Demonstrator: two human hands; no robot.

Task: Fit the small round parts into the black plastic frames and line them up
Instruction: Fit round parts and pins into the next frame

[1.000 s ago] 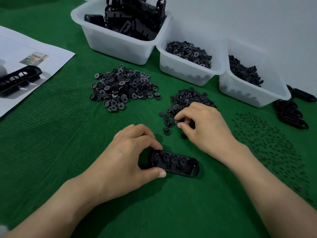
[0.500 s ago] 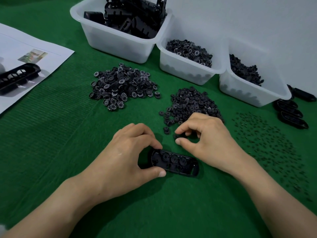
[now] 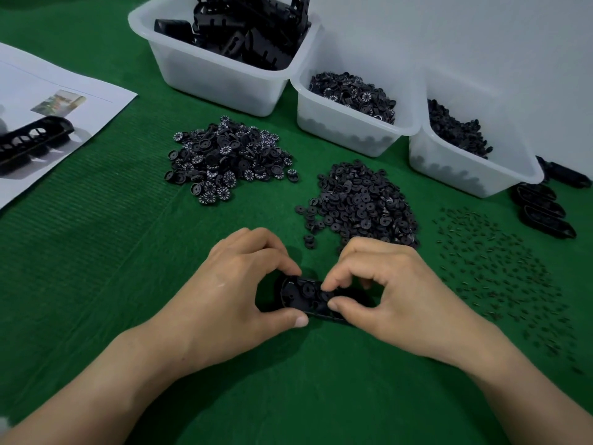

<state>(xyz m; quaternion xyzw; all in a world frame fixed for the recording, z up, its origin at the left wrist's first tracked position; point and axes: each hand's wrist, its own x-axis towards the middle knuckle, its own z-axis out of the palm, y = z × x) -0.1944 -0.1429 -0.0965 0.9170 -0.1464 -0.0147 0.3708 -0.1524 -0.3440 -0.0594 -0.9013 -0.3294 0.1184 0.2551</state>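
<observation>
The black frame (image 3: 301, 293) lay flat on the green counter (image 3: 96, 268), open side up, presumably so that its seats faced the person and parts could be dropped in from above. The left hand (image 3: 231, 284) held the frame's left end. Its grip was closed round that end, with the thumb on the near edge and the forefinger on the far edge, most likely to stop the frame sliding while a part was pressed home.

The right hand (image 3: 394, 284) hovered over the frame's middle, its grip pressed together at thumb and forefinger tips. It seemed to pinch a small round part (image 3: 328, 296) just above a seat, though black on black made that hard to confirm. Round parts already sat in the seats at the frame's left end. The right end was hidden under the fingers.

Stock lay within short reach. The pile of plain discs (image 3: 362, 200) was just beyond the frame, and the numbered wheels (image 3: 227, 159) were beyond it to the left. The scattered pins (image 3: 500, 271) were off to its right. Finished frames (image 3: 542, 210) lay farther right of the frame, well apart from it and lined up side by side, probably to keep done work out of the way.
</observation>
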